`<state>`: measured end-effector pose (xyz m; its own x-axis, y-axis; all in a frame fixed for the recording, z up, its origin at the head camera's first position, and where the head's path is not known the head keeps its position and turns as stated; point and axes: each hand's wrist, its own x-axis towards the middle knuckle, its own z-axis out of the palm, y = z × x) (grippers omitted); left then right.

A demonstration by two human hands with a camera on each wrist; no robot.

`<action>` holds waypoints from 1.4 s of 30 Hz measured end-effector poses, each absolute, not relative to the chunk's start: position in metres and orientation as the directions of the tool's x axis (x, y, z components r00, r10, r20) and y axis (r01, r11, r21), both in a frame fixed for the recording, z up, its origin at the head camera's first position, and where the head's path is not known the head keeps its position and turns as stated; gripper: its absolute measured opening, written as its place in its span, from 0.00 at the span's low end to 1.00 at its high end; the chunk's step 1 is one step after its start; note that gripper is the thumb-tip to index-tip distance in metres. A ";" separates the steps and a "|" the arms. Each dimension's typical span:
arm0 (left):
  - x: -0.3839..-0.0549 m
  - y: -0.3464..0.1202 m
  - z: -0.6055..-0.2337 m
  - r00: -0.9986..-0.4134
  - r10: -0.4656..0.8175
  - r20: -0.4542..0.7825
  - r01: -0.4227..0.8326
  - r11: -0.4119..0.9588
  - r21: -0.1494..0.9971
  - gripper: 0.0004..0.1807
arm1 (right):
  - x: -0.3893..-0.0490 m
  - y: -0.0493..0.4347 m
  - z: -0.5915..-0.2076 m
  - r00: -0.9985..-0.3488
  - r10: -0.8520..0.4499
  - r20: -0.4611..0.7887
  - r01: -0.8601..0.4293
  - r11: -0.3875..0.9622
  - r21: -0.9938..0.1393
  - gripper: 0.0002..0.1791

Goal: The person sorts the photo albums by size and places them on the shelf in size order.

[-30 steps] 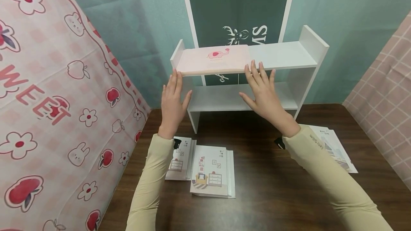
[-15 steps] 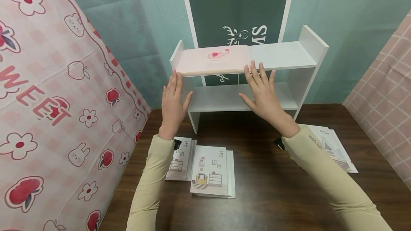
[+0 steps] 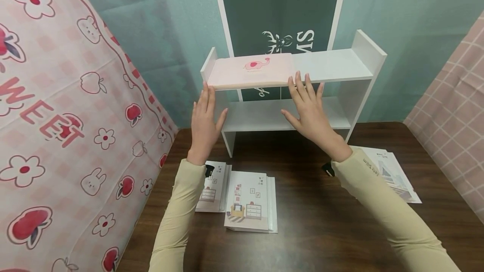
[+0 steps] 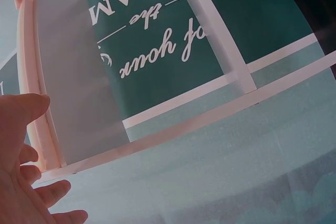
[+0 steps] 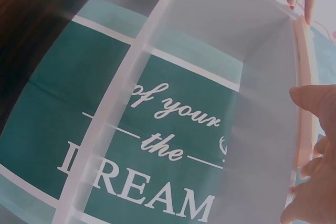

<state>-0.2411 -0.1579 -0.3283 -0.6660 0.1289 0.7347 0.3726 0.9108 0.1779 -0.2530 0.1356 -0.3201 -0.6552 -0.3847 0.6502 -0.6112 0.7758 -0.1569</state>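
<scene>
Teal cloth (image 3: 151, 24) backs the scene, with a pink fruit-and-flower curtain (image 3: 49, 91) filling the left of the frame and a dark wooden counter (image 3: 310, 213) across the bottom. Left of centre, the person's left hand (image 3: 204, 125) reaches up with straight fingers, its grip wide and holding nothing; the fingertips appear to touch the near left corner of a pink elephant-print book (image 3: 242, 74). Below it, a stack of white books (image 3: 213, 192) lies partly hidden by the left sleeve (image 3: 177, 205), just beside a second stack (image 3: 245, 205). At upper middle, the pink book lies flat on top of a white shelf unit (image 3: 325, 67); its placing looks nearly finished, with only the hands left to come away. Farther right, the right hand (image 3: 310, 110) has its grip wide too, straight fingertips at the book's near right corner. Lower right, more white books (image 3: 385, 165) lie on the counter; with these and the two stacks, shelving looks not begun.
</scene>
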 end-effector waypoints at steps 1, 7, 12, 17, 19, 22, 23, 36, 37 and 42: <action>-0.241 -0.158 -0.328 -0.667 0.130 0.733 0.372 0.911 0.177 0.42 | -0.253 0.136 -0.320 -0.657 -0.383 0.650 -0.611 0.776 -0.160 0.48; -0.240 -0.158 -0.329 -0.670 0.133 0.730 0.374 0.910 0.178 0.42 | -0.253 0.135 -0.322 -0.662 -0.367 0.653 -0.607 0.773 -0.182 0.47; -0.240 -0.158 -0.329 -0.667 0.130 0.733 0.376 0.909 0.181 0.43 | -0.251 0.134 -0.322 -0.658 -0.356 0.664 -0.611 0.767 -0.194 0.47; -0.241 -0.159 -0.331 -0.655 0.131 0.744 0.389 0.903 0.183 0.44 | -0.250 0.133 -0.323 -0.658 -0.349 0.668 -0.614 0.762 -0.206 0.48; -0.241 -0.159 -0.332 -0.649 0.132 0.749 0.397 0.899 0.186 0.44 | -0.250 0.133 -0.324 -0.659 -0.345 0.669 -0.614 0.760 -0.213 0.48; -0.240 -0.160 -0.334 -0.644 0.131 0.754 0.406 0.894 0.191 0.44 | -0.248 0.132 -0.326 -0.659 -0.339 0.671 -0.614 0.758 -0.221 0.48; -0.240 -0.160 -0.335 -0.642 0.131 0.756 0.408 0.892 0.192 0.44 | -0.247 0.131 -0.327 -0.659 -0.337 0.672 -0.614 0.757 -0.223 0.48; -0.236 -0.163 -0.340 -0.650 0.141 0.746 0.412 0.891 0.190 0.43 | -0.240 0.127 -0.333 -0.668 -0.308 0.678 -0.627 0.723 -0.290 0.50; -0.236 -0.163 -0.340 -0.648 0.142 0.748 0.415 0.890 0.190 0.42 | -0.240 0.127 -0.334 -0.668 -0.306 0.679 -0.629 0.720 -0.294 0.50; -0.233 -0.163 -0.342 -0.634 0.145 0.760 0.425 0.886 0.184 0.40 | -0.236 0.124 -0.337 -0.663 -0.297 0.688 -0.636 0.709 -0.307 0.50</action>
